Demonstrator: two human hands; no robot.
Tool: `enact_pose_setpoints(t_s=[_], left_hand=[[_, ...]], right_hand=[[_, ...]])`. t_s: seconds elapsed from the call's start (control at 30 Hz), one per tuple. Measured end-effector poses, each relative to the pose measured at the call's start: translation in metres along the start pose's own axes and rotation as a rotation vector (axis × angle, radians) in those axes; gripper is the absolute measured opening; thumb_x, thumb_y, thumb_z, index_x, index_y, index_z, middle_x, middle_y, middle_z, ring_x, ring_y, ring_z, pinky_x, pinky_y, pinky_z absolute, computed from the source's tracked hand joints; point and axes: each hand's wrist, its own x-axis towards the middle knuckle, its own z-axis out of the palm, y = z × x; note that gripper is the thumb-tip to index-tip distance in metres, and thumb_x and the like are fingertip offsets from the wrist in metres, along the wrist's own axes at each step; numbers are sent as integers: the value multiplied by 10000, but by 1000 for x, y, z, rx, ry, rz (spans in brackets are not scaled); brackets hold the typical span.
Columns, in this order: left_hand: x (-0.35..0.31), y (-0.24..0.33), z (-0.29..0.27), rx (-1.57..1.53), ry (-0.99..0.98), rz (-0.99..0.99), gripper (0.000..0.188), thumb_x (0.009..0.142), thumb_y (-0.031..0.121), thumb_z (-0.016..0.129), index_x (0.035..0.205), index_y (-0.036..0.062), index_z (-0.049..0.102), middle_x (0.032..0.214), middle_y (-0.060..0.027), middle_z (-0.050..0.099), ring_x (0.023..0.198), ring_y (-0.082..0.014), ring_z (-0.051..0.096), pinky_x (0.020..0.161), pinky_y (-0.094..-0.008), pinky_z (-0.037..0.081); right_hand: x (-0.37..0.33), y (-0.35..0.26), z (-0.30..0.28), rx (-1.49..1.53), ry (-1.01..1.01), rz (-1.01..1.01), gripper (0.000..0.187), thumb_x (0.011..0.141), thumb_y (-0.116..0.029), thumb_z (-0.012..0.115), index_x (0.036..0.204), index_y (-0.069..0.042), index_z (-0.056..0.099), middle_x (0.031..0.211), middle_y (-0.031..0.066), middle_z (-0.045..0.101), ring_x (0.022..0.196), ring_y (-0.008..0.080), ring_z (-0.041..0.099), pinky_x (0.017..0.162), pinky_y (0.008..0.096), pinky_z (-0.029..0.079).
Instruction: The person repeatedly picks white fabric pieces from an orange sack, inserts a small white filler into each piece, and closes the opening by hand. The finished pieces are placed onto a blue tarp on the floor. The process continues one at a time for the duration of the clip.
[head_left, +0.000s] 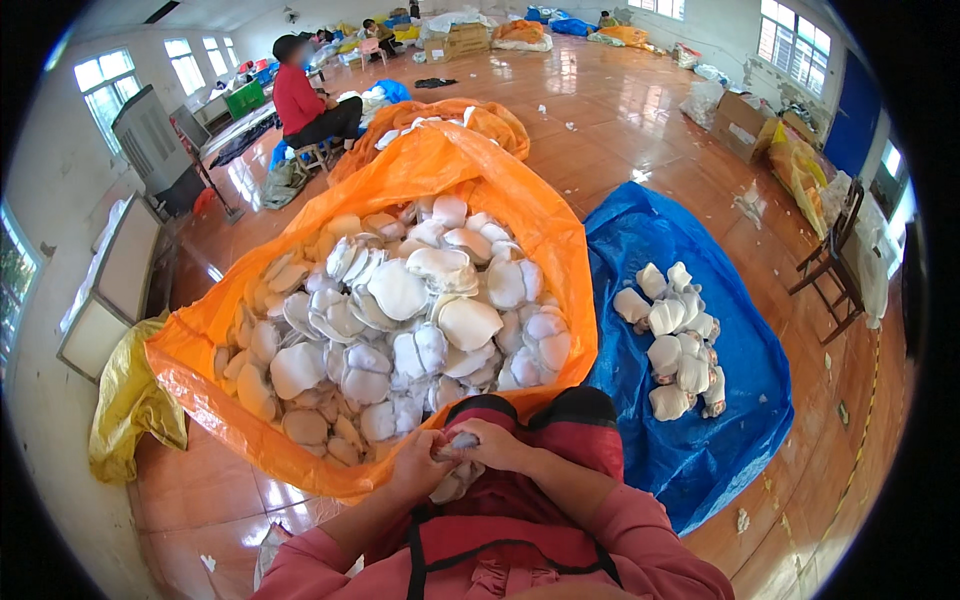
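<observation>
Nearest, a dark red apron (500, 545) covers the wearer's lap, with pink sleeves (650, 530) on either side. Just above it the two hands meet: the left hand (416, 468) has its fingers curled in, pinching a small white-and-grey fabric piece (456, 483), and the right hand (496, 444) pinches the same piece at its upper, grey part. The piece sits between the hands, over the lap and near the front edge of a big orange sack (545, 205), its mouth spread wide. Inside the sack lies a heap of rounded white padded pieces (398, 290), some edged in grey. To the right, a blue sheet (640, 470) on the tiled floor (600, 120) bears a loose cluster of stubby white bundles (666, 317). A yellow sack (130, 415) slumps to the left of the orange one. Farther off, a wooden chair (838, 262) stands at the right, a person in red (300, 100) sits at the upper left, and cardboard boxes (740, 128) rest toward the right wall
</observation>
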Motion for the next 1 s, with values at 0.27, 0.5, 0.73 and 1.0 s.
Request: enact_pose_setpoints(t_s=[0.27, 0.5, 0.73, 1.0], left_hand=[[-4, 0, 20, 39, 90, 54, 390, 741, 194, 762, 1052, 45, 581, 962, -137, 597, 855, -315, 617, 728, -399, 516], [1, 6, 11, 95, 39, 50, 417, 751, 224, 746, 1092, 71, 562, 1025, -135, 584, 906, -325, 622, 741, -423, 516], [4, 10, -5, -86, -22, 2, 338, 787, 200, 732, 1053, 59, 578, 985, -127, 589, 846, -302, 635, 703, -386, 522], [10, -2, -30, -195, -211, 86, 207, 851, 167, 708, 1018, 60, 651, 990, -116, 627, 787, -279, 659, 704, -357, 534]], right_hand=[[-1, 21, 13, 78, 145, 34, 292, 951, -301, 601, 1028, -22, 636, 949, 147, 657, 905, 271, 636, 810, 366, 491], [3, 15, 21, 88, 247, 15, 289, 963, -290, 589, 1014, -9, 627, 928, 145, 655, 878, 266, 634, 797, 368, 494], [2, 2, 13, 135, 214, 6, 243, 959, -233, 596, 1039, -5, 616, 946, 133, 658, 887, 242, 633, 803, 346, 497], [0, 2, 9, 136, 189, -63, 217, 950, -211, 595, 1043, -16, 617, 979, 130, 653, 920, 241, 631, 829, 350, 490]])
